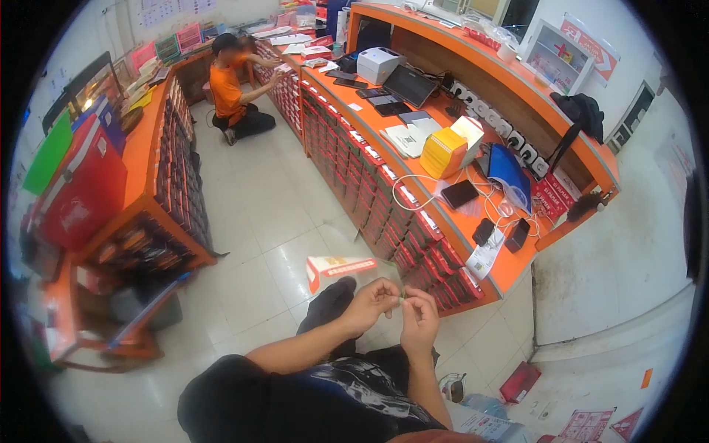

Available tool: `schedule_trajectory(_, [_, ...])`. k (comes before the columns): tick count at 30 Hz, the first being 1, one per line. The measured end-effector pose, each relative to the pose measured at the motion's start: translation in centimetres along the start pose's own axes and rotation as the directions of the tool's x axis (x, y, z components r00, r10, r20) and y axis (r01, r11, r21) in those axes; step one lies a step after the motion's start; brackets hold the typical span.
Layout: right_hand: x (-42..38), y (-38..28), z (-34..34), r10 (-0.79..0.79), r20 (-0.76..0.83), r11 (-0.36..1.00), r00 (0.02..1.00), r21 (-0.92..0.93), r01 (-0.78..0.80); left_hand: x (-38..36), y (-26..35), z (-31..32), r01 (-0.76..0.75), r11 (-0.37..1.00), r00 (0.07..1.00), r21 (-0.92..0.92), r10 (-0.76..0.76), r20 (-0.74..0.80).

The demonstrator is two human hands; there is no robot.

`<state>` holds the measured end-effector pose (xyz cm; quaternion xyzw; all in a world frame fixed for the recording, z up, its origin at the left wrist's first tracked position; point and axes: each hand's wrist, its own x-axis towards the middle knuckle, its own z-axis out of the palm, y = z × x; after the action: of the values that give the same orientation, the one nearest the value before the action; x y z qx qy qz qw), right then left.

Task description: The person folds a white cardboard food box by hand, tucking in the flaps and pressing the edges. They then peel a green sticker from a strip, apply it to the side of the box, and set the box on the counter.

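Note:
My left hand and my right hand meet in front of my body, fingertips pinched together. Between them is a small greenish edge, which looks like the top of a see-through plastic bag. White and red-orange printing shows on the part stretching left, beyond my left hand and above my dark-clothed knee. The fingers cover most of the pinched spot.
An orange counter on the right carries phones, cables, a yellow box and a laptop. Red boxes fill its shelves. A person in orange kneels farther back. A red cooler stands left.

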<state>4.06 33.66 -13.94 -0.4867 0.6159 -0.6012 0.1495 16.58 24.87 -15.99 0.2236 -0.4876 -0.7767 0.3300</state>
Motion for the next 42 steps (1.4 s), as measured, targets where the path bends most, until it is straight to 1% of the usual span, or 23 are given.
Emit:
schedule_trajectory(2, [0.1,-0.6,0.2,0.014,-0.022,0.999,1.000,0.030,-0.013,0.0,-0.1,0.2,0.019,1.000,1.000,0.006,-0.019,-0.005])
schedule_trajectory(4, [-0.1,-0.3,0.4,0.012,-0.042,1.000,0.999,0.013,-0.012,-0.1,-0.3,0.8,-0.026,1.000,0.998,0.008,0.026,-0.053])
schedule_trajectory(9, [-0.1,-1.1,0.5,0.016,-0.081,1.000,0.997,0.019,-0.015,-0.2,-0.1,1.2,-0.027,1.000,0.999,0.002,0.027,-0.040])
schedule_trajectory(11, [0.0,-1.0,0.2,0.025,-0.047,0.999,0.999,0.030,-0.023,-0.2,-0.1,1.3,-0.021,1.000,0.999,-0.003,0.021,-0.032])
schedule_trajectory(15, [-0.1,0.2,0.4,0.000,-0.060,0.998,0.998,0.069,0.005,-0.2,0.2,1.5,-0.027,0.999,0.999,-0.016,0.027,-0.039])
schedule_trajectory(18, [-0.2,0.4,0.5,0.011,-0.059,0.999,0.998,0.050,-0.008,-0.1,0.0,1.2,-0.020,1.000,0.999,0.005,0.020,-0.049])
schedule_trajectory(21, [-0.2,0.8,0.5,0.054,-0.007,0.996,0.999,0.075,-0.053,-0.1,0.2,1.1,0.010,0.999,0.998,0.041,-0.008,-0.069])
schedule_trajectory(23, [-0.1,1.3,0.7,0.091,-0.016,0.973,0.996,0.215,-0.086,-0.1,0.4,1.0,0.030,0.998,0.996,0.050,-0.026,-0.080])
schedule_trajectory(24, [0.0,1.5,0.6,0.092,-0.018,0.973,0.996,0.216,-0.085,-0.2,0.4,0.8,0.073,0.996,0.995,0.045,-0.069,-0.071])
schedule_trajectory(26, [-0.1,1.7,0.1,0.153,0.097,0.981,0.984,0.107,-0.163,-0.5,0.2,0.6,0.121,0.992,0.991,0.043,-0.119,-0.057])
schedule_trajectory(27, [-0.1,1.2,-0.3,0.154,0.091,0.981,0.984,0.107,-0.163,-0.6,-0.1,0.4,0.106,0.990,0.993,0.089,-0.101,-0.061])
schedule_trajectory(29, [0.2,-0.2,-1.1,0.138,0.227,0.963,0.964,-0.257,-0.077,-0.8,-1.1,0.1,0.091,0.986,0.995,0.137,-0.083,-0.061])
schedule_trajectory(30, [0.0,0.5,-1.1,0.139,0.223,0.963,0.965,-0.257,-0.079,-1.0,-1.7,-0.2,0.084,0.987,0.993,0.138,-0.071,-0.099])
schedule_trajectory(32, [-0.7,2.7,-0.8,0.199,0.219,0.979,0.955,-0.009,-0.202,-1.4,-1.5,-0.1,0.079,0.987,0.989,0.141,-0.060,-0.136])
schedule_trajectory(33, [-0.6,2.3,-0.7,0.200,0.218,0.979,0.955,-0.010,-0.203,-1.8,-0.4,0.5,0.084,0.944,0.991,0.318,-0.046,-0.125])
schedule_trajectory(34, [-0.4,1.8,-0.6,0.161,0.180,0.987,0.970,-0.040,-0.156,-2.1,0.1,0.8,0.086,0.871,0.993,0.484,-0.035,-0.114])
schedule_trajectory(35, [-0.2,1.2,-0.5,0.121,0.145,0.991,0.982,-0.071,-0.111,-2.1,-0.1,0.8,0.091,0.871,0.992,0.482,-0.039,-0.116])
schedule_trajectory(36, [-0.1,0.7,-0.3,0.125,0.148,0.991,0.981,-0.071,-0.116,-2.1,-0.4,0.8,0.091,0.863,0.995,0.497,-0.060,-0.077])
schedule_trajectory(38, [0.2,-0.2,-0.1,0.037,0.109,0.978,0.993,-0.210,-0.013,-2.0,-0.5,0.7,0.090,0.852,0.996,0.515,-0.083,-0.037])
schedule_trajectory(39, [0.4,-0.7,0.0,0.038,0.107,0.978,0.994,-0.209,-0.015,-1.9,-0.2,0.8,-0.073,0.846,0.997,0.529,0.069,0.028])
schedule_trajectory(40, [0.5,-1.3,0.0,0.058,0.072,0.986,0.996,-0.159,-0.046,-1.8,-0.1,0.8,-0.236,0.814,0.971,0.531,0.219,0.096])
schedule_trajectory(41, [0.5,-1.6,0.0,0.079,0.038,0.991,0.996,-0.107,-0.075,-1.6,-0.4,0.5,-0.237,0.814,0.971,0.531,0.219,0.098])
schedule_trajectory(42, [0.5,-1.4,-0.1,0.078,0.036,0.991,0.996,-0.107,-0.074,-1.3,-0.6,0.2,-0.226,0.867,0.973,0.444,0.220,0.066])
